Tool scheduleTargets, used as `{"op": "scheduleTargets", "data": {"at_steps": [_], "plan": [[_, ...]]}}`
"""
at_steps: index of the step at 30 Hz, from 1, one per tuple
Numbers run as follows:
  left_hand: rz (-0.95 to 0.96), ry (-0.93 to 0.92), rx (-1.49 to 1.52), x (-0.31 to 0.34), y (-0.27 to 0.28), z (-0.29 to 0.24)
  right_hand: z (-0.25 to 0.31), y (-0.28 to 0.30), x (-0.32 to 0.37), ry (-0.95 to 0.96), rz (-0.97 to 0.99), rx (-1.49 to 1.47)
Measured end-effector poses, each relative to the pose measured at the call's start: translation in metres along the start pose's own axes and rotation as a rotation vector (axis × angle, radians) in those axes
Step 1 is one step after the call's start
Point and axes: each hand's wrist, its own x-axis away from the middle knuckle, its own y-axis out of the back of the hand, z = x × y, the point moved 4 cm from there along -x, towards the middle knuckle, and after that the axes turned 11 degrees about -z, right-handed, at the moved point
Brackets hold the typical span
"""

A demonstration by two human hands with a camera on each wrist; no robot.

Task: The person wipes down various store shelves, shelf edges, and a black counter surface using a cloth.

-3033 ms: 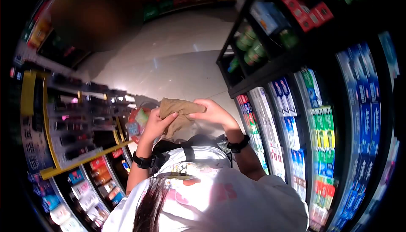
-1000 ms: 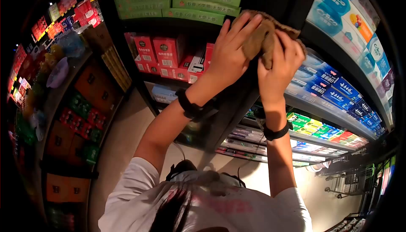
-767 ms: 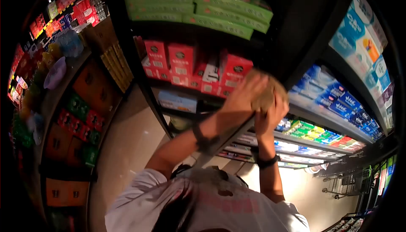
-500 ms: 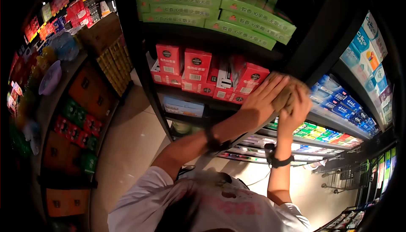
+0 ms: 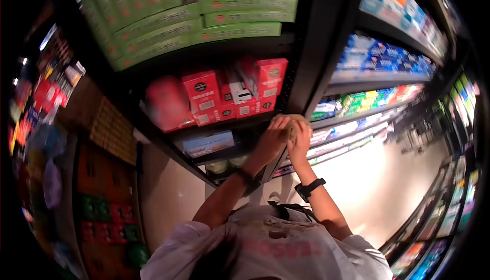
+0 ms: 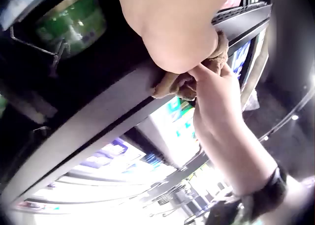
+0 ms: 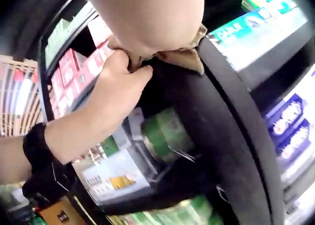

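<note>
A brown cloth (image 5: 296, 119) is bunched between both hands against the upright black post (image 5: 322, 30) of a shelf unit. On the post's left side, the left hand (image 5: 273, 139) grips the cloth; its thumb and curled fingers show around it in the right wrist view (image 7: 112, 90). Close beside it the right hand (image 5: 300, 141) holds the other part, and the left wrist view shows this hand (image 6: 216, 94) pinching folds of the cloth (image 6: 186, 90). Parts of the fingers are hidden by the cloth and the near hand in each wrist view.
Green boxes (image 5: 240, 17) and red boxes (image 5: 201, 93) fill shelves left of the post, with a pale blue box (image 5: 208, 143) below. Blue packages (image 5: 383, 58) line the right shelves. A cart (image 5: 416, 139) stands on the floor at the right.
From holding the cloth over the floor, both hands have brought it to the shelf post. Over the last half second, hands and cloth have shifted down and left in the head view, which has turned.
</note>
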Motion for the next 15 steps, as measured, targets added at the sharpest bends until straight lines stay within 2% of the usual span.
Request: {"op": "scheduleTargets", "data": {"at_steps": [1, 3, 5, 7, 8, 9, 11, 15], "plan": [[0.048, -0.015, 0.056, 0.014, -0.006, 0.005, -0.004, -0.003, 0.014, -0.064, 0.086, -0.037], [0.062, -0.014, 0.13, 0.037, -0.019, 0.01, -0.006, -0.002, 0.037, -0.13, 0.093, -0.045], [0.046, 0.004, 0.199, 0.033, -0.022, 0.005, -0.009, 0.005, 0.033, -0.167, 0.118, -0.058], [0.014, -0.016, 0.174, 0.011, -0.006, -0.006, -0.002, 0.013, -0.01, -0.046, 0.097, -0.078], [-0.024, -0.069, 0.053, -0.006, -0.005, -0.01, 0.007, 0.021, -0.036, 0.026, 0.073, -0.084], [-0.106, -0.028, 0.019, -0.03, 0.012, -0.024, 0.019, 0.028, -0.065, 0.095, 0.048, -0.095], [-0.225, -0.069, -0.076, -0.064, 0.031, -0.038, 0.043, 0.039, -0.108, 0.14, -0.012, -0.098], [-0.295, -0.07, -0.098, -0.068, 0.028, -0.036, 0.043, 0.03, -0.108, 0.193, -0.096, -0.1]]}}
